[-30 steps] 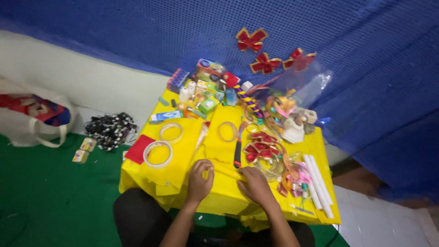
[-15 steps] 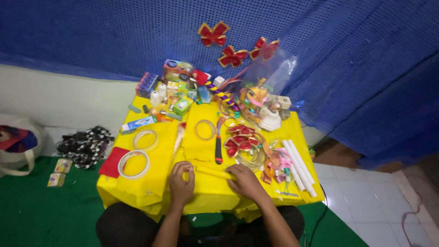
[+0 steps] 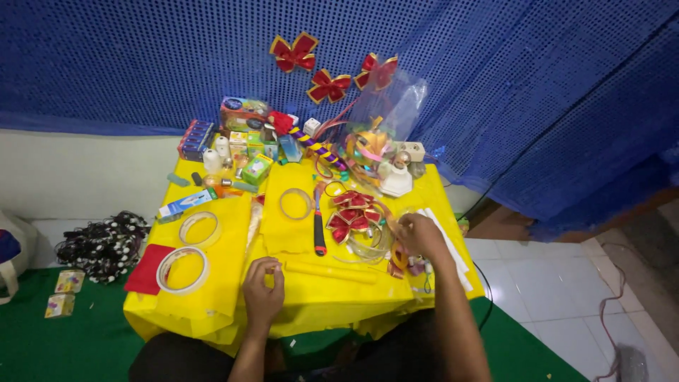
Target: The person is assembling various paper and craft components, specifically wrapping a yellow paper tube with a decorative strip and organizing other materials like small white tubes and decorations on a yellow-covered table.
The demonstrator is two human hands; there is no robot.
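Our left hand rests curled on the near edge of the surface, its fingertips closed on the near left end of a rolled yellow tube. The tube is thin, matte and papery, and it lies flat across the near middle of the yellow cloth, running rightward from that hand.

Our right hand sits further right, fingers bent down into a heap of small ribbon pieces, pink, orange and purple; we cannot tell whether it grips any of them.

Just left of that hand lies a cluster of glossy red bows with gold edges, folded into pointed petals, beside loops of clear tape. A red and black handled cutter lies lengthwise between the bows and a tape ring. 2 larger tape rolls rest on yellow sheets at the left. 3 matching red bows hang on the blue mesh curtain behind.
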